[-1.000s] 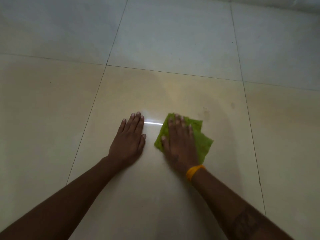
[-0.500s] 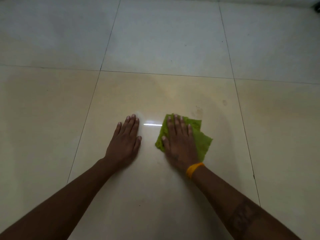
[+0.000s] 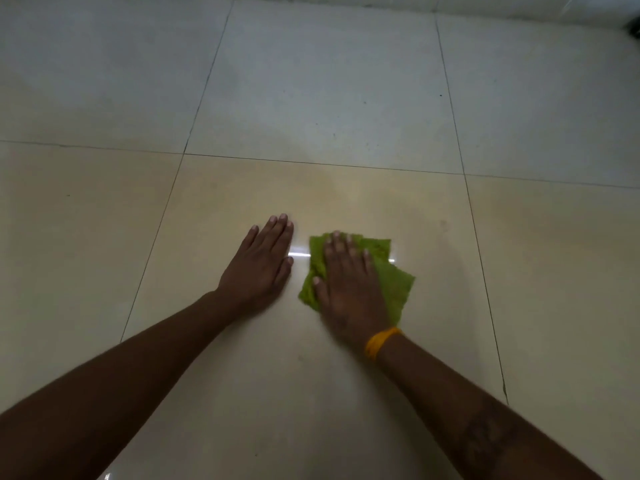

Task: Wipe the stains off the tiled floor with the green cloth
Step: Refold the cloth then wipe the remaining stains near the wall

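Tiles of a glossy cream floor (image 3: 214,358) fill the view, split by thin dark grout lines, and both hands lie on the same large tile. The right hand (image 3: 349,289) lies palm down on the green cloth (image 3: 398,285), its fingers (image 3: 337,247) straight and close together, pressing the cloth flat against the tile rather than curling round it. The cloth is crumpled and spreads out past the hand to the right and beyond the fingertips. An orange band (image 3: 379,342) circles the right wrist, and a dark mark shows on the forearm below it, too blurred to make out. The left hand (image 3: 261,265) rests flat on the bare tile just beside the cloth, apart from it, fingers extended and together, holding nothing. A bright streak of reflected light (image 3: 299,254) lies on the tile between the two hands. A faint smudge (image 3: 443,225) marks the tile to the right of the cloth, and small dark specks dot the paler tiles farther off.
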